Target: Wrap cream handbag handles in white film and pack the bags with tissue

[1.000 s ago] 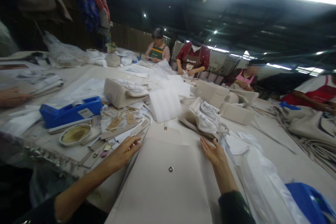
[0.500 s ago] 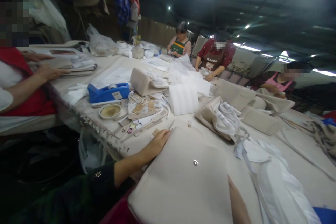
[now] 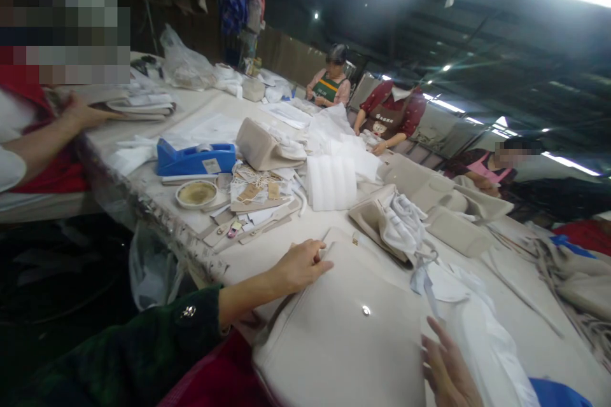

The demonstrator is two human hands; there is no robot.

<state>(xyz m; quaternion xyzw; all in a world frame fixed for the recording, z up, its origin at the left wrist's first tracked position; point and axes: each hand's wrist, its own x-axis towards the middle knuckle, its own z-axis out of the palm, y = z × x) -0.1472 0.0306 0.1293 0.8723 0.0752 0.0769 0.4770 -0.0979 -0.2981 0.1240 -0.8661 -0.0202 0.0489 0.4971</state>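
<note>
A light beige handbag (image 3: 344, 331) lies before me, flap side up, with a round metal snap (image 3: 366, 311) on its front. My left hand (image 3: 303, 265) is at the bag's upper left edge, thumb and bent fingers apart; whether it touches the bag is hard to tell. Beside the right edge is my right hand (image 3: 446, 362), its fingers spread and holding nothing. A small gold-coloured fitting (image 3: 355, 239) shows just past the bag's top edge.
A blue tape dispenser (image 3: 195, 159), a shallow dish (image 3: 196, 193) and tags (image 3: 260, 191) lie left. Another stuffed bag (image 3: 382, 222) and white padding (image 3: 331, 183) stand beyond. White cloth (image 3: 487, 324) lies right. Several co-workers are around the table, one (image 3: 81, 114) handling beige pieces at left.
My left hand has loosened from the bag's edge, thumb now apart from the fingers. My right hand, mostly hidden behind the bag before, has come into view beside it with fingers spread.
</note>
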